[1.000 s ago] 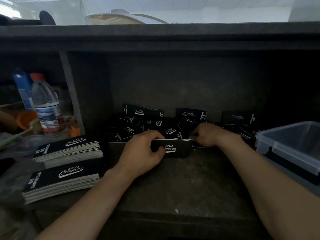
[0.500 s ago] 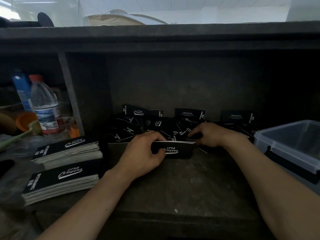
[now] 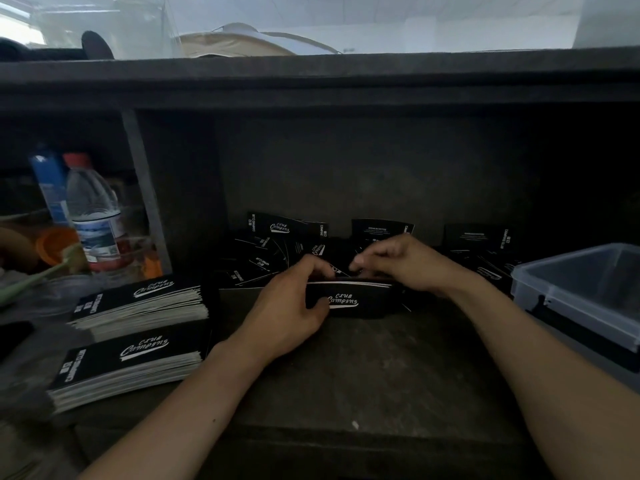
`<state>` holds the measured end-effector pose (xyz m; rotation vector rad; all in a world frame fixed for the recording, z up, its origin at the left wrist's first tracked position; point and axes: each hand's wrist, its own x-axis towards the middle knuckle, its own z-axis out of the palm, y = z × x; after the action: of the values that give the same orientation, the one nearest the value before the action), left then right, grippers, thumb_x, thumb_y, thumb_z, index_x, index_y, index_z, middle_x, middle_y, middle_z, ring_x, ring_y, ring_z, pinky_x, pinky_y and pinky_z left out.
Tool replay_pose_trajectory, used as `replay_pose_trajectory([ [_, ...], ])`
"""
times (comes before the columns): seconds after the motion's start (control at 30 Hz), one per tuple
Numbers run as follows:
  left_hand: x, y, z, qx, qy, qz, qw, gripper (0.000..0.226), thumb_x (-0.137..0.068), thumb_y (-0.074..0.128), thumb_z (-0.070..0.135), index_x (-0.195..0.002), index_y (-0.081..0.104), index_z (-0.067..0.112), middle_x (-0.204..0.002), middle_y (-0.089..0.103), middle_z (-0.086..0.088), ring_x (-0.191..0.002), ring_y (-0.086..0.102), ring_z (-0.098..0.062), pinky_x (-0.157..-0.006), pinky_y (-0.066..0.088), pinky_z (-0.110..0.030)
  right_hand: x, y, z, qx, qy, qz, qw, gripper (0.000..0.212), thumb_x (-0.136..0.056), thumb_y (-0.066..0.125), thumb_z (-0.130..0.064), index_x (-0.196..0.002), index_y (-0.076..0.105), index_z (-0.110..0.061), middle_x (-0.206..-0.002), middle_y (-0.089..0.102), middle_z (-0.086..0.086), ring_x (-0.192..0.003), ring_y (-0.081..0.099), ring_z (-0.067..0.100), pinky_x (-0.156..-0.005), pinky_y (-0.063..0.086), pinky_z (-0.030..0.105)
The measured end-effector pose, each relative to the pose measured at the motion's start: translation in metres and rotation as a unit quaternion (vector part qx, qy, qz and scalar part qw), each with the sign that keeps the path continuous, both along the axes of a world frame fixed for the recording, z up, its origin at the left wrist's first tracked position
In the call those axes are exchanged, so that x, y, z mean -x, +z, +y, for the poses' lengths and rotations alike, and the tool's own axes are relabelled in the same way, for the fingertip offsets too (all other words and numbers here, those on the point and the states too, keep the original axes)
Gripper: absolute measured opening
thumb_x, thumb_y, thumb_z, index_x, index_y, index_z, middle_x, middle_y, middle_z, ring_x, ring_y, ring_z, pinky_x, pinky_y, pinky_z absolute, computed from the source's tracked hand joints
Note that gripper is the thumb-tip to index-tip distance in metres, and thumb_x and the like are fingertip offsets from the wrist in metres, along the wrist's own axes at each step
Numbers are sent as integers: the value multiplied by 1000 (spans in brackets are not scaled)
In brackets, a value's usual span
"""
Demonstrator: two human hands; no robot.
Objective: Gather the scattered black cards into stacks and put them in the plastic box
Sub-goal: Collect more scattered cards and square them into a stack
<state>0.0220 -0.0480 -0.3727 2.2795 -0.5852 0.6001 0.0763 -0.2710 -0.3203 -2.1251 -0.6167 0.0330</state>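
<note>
Black cards with white script lettering lie over much of the dark worktop [image 3: 346, 382]. The plastic box [image 3: 571, 301], clear-walled and open-topped, stands at the right edge of the view, and everything else lies to its left. Just left of the box, against the back wall of the recess, the scattered cards [image 3: 277, 251] lie in a loose overlapping heap, a few propped upright. In front of that heap, a little left of the box, the held stack [image 3: 356, 301] stands on its long edge on the worktop with its printed face towards the camera. The left hand [image 3: 291, 306] has a closed grip on it, thumb across the front face and fingers curled over the top edge. The right hand [image 3: 405, 261], on the side of the stack nearer the box, hangs over that top edge with its fingers bent down. Whether its grip has a card pinched I cannot tell. Well left of the box, two squared stacks [image 3: 138, 303] lie flat, one in front of the other. Farthest from the box stands a water bottle [image 3: 93, 216] with a red cap.
</note>
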Motion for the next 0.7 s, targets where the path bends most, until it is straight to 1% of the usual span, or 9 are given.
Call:
replay_pose_trajectory([
  [0.07, 3, 2, -1, -13, 12, 13, 1000, 37, -84, 68, 18, -107, 50, 40, -95, 68, 16, -74, 61, 3, -76, 51, -30, -9, -8, -3, 24, -102, -6, 994, 23, -96, 58, -31, -96, 72, -13, -95, 74, 9, -83, 69, 20, -81, 55, 36],
  [0.1, 5, 2, -1, -24, 15, 8, 1000, 34, -84, 67, 21, -105, 51, 41, -91, 67, 17, -71, 60, 3, -74, 50, -30, -16, -10, -9, 118, -170, -46, 977, 25, -92, 61, -39, -94, 72, -18, -95, 72, 6, -86, 67, 21, -81, 54, 36],
  [0.17, 6, 3, -1, -53, 16, -12, 998, 22, -83, 63, 29, -101, 57, 40, -92, 65, 19, -81, 60, 1, -78, 52, -32, -19, -15, -16, 296, -250, -48, 921, 36, -80, 70, -53, -97, 72, -21, -100, 69, 2, -97, 64, 21, -81, 51, 29],
  [0.2, 7, 4, 0, -61, 18, -21, 998, 19, -83, 60, 32, -101, 62, 38, -94, 63, 19, -86, 60, 0, -80, 52, -33, -20, -16, -18, 316, -265, -17, 911, 43, -76, 74, -53, -104, 71, -20, -106, 68, 3, -102, 64, 22, -84, 50, 28],
  [0.27, 4, 2, 0, -61, 26, -23, 998, 23, -84, 57, 37, -104, 67, 35, -98, 60, 18, -85, 58, 0, -81, 52, -32, -21, -13, -22, 265, -282, 17, 922, 51, -70, 83, -41, -114, 69, -18, -115, 67, 2, -108, 63, 21, -90, 48, 26],
  [0.37, 0, -2, 1, -43, 28, -14, 999, 30, -87, 62, 35, -116, 69, 38, -104, 54, 18, -74, 55, 5, -76, 49, -24, -19, -7, -21, 148, -296, -32, 943, 24, -75, 80, -21, -96, 72, -29, -100, 71, -3, -98, 66, 16, -86, 49, 24],
  [0.43, -1, -4, 1, -27, 19, -6, 999, 35, -84, 60, 38, -118, 68, 39, -111, 50, 21, -84, 57, 4, -78, 50, -24, -20, -6, -20, 106, -295, -100, 944, 19, -78, 77, -17, -88, 74, -33, -89, 71, -7, -92, 67, 13, -84, 51, 25],
  [0.57, -1, -2, 0, -22, 6, 7, 1000, 21, -85, 67, 31, -107, 69, 33, -126, 46, 18, -107, 57, -2, -94, 52, -34, -21, -7, -15, 114, -279, -153, 941, 17, -81, 76, -22, -93, 76, -34, -100, 72, -7, -97, 65, 14, -88, 49, 26],
  [0.7, -2, -2, 1, -23, 11, -2, 1000, 23, -84, 72, 24, -100, 59, 35, -139, 39, 14, -120, 52, -2, -103, 46, -29, -7, 4, -10, -5, -185, -76, 980, 15, -83, 74, -14, -91, 75, -27, -93, 72, -6, -89, 65, 9, -87, 51, 24],
])
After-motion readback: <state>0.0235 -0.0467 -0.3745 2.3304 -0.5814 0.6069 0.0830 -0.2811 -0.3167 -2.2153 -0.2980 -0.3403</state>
